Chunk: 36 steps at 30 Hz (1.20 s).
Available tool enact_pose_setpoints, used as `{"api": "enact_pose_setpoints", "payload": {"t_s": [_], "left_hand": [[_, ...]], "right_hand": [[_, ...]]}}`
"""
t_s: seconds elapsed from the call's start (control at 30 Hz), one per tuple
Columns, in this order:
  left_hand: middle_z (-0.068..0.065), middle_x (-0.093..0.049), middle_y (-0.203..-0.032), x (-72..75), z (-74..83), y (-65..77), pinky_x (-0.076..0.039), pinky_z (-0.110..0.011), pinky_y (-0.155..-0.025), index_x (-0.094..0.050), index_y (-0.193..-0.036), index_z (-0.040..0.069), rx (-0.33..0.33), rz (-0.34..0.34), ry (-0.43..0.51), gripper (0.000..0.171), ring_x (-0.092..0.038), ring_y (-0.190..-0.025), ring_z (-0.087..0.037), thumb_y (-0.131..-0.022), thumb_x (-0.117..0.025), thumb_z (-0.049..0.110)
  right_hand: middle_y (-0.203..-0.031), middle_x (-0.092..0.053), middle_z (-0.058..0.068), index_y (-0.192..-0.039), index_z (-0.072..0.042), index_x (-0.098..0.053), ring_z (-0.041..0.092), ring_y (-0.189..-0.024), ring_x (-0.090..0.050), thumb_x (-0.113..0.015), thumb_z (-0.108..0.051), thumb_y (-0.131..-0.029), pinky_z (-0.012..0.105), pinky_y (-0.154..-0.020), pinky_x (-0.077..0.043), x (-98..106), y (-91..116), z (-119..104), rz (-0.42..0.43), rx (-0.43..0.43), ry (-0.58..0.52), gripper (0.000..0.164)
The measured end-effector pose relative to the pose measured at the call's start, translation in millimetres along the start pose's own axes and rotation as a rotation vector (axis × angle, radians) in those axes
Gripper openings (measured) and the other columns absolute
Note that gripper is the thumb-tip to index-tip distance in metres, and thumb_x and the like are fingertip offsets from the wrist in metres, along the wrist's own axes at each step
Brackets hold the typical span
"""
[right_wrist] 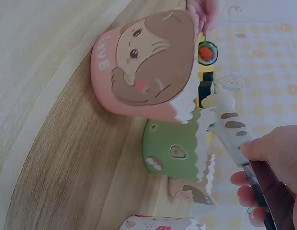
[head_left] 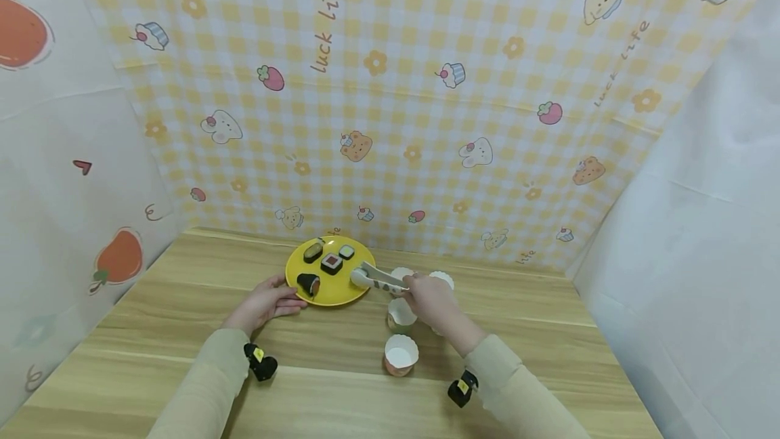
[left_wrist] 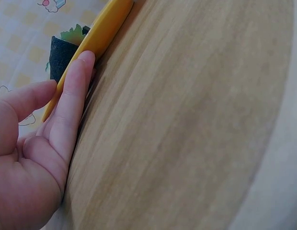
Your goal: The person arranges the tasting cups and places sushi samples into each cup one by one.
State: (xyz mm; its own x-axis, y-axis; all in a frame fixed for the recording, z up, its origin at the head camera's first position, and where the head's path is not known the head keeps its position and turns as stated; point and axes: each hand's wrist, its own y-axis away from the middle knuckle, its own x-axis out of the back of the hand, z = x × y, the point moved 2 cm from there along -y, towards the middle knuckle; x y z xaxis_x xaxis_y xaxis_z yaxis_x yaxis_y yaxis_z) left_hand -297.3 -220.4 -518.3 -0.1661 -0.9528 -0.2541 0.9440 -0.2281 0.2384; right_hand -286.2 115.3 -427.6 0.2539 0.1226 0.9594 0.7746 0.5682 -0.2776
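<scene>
While the left hand (head_left: 268,302) pinches the near left rim of a yellow plate (head_left: 335,292), thumb above and fingers beneath, the right hand (head_left: 431,300) grips a pair of white tongs (head_left: 385,280) with grey spots. The tongs reach leftward from that grip, their rounded ends over the plate's right edge; whether they touch anything I cannot tell. Just beyond the left thumb, a dark cone roll (head_left: 309,284) lies on the plate. Farther from the left grip are an oval piece (head_left: 313,251), a square roll (head_left: 332,263) with a red centre, and a smaller roll (head_left: 346,251) with a pale centre, nearest the plate's far rim. Below the tongs, left of the right hand, stands a green paper cup (head_left: 402,317); nearer the body is a pink paper cup (head_left: 399,361), upright on the wooden table (head_left: 341,391).
</scene>
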Motion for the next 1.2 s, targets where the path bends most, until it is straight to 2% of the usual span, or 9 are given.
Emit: {"api": "enact_pose_setpoints", "payload": {"t_s": [0.23, 0.47, 0.63, 0.73, 0.93, 1.1, 1.2], "left_hand": [[-0.016, -0.067, -0.094, -1.3, 1.3, 1.3, -0.057, -0.037, -0.079, -0.007, -0.147, -0.01, 0.0, 0.002, -0.004, 0.058, -0.069, -0.084, -0.025, -0.101, -0.041, 0.0], [-0.016, -0.067, -0.095, -3.1, 2.5, 3.5, -0.057, -0.037, -0.079, -0.007, -0.147, -0.01, -0.003, -0.002, -0.01, 0.058, -0.069, -0.084, -0.025, -0.101, -0.04, 0.0], [-0.016, -0.067, -0.095, -3.0, 3.1, 3.5, -0.057, -0.037, -0.079, -0.005, -0.148, -0.009, -0.003, 0.0, -0.004, 0.06, -0.069, -0.085, -0.025, -0.101, -0.041, 0.0], [-0.015, -0.067, -0.095, -2.7, 3.2, 3.0, -0.057, -0.037, -0.079, -0.003, -0.148, -0.009, -0.004, 0.0, -0.003, 0.061, -0.069, -0.085, -0.025, -0.101, -0.041, 0.0], [-0.015, -0.067, -0.096, -2.5, 3.7, 2.4, -0.057, -0.037, -0.08, -0.005, -0.148, -0.008, 0.0, -0.002, -0.008, 0.06, -0.069, -0.086, -0.025, -0.101, -0.041, 0.0], [-0.014, -0.067, -0.097, -2.6, 3.6, 2.8, -0.057, -0.037, -0.079, -0.004, -0.149, -0.008, -0.003, 0.001, -0.006, 0.061, -0.069, -0.085, -0.025, -0.101, -0.042, 0.0], [-0.015, -0.067, -0.097, -2.8, 2.7, 2.5, -0.057, -0.036, -0.079, -0.006, -0.148, -0.008, -0.001, 0.004, -0.009, 0.06, -0.069, -0.085, -0.025, -0.101, -0.042, 0.001]], "right_hand": [[-0.068, -0.054, -0.002, -0.094, -0.011, -0.065, 0.007, -0.047, -0.04, -0.072, -0.022, -0.088, 0.022, -0.036, -0.034, 3.7, 2.2, -1.9, 0.016, 0.009, -0.008, 0.014], [-0.066, -0.052, -0.004, -0.089, -0.012, -0.063, 0.008, -0.046, -0.041, -0.074, -0.021, -0.085, 0.024, -0.037, -0.035, 11.9, 4.7, -2.6, 0.063, 0.019, 0.012, 0.015], [-0.064, -0.055, -0.003, -0.085, -0.011, -0.063, 0.009, -0.048, -0.044, -0.076, -0.02, -0.083, 0.025, -0.04, -0.037, 19.7, 7.6, -1.6, 0.108, 0.044, -0.013, 0.016], [-0.069, -0.059, -0.003, -0.09, -0.009, -0.065, 0.008, -0.051, -0.048, -0.075, -0.018, -0.084, 0.023, -0.042, -0.038, 23.2, 10.4, 1.3, 0.1, 0.031, -0.034, 0.014], [-0.082, -0.067, 0.001, -0.104, -0.005, -0.068, 0.008, -0.059, -0.055, -0.074, -0.016, -0.085, 0.02, -0.046, -0.042, 27.6, 16.6, 9.6, 0.071, -0.013, -0.054, 0.023], [-0.078, -0.064, 0.0, -0.103, -0.007, -0.068, 0.009, -0.059, -0.054, -0.074, -0.017, -0.085, 0.023, -0.045, -0.042, 31.8, 22.8, 14.7, 0.087, -0.041, -0.058, 0.021], [-0.073, -0.059, -0.003, -0.098, -0.009, -0.068, 0.007, -0.055, -0.048, -0.074, -0.017, -0.085, 0.023, -0.043, -0.038, 33.4, 26.7, 17.6, 0.103, -0.048, -0.06, 0.018]]}}
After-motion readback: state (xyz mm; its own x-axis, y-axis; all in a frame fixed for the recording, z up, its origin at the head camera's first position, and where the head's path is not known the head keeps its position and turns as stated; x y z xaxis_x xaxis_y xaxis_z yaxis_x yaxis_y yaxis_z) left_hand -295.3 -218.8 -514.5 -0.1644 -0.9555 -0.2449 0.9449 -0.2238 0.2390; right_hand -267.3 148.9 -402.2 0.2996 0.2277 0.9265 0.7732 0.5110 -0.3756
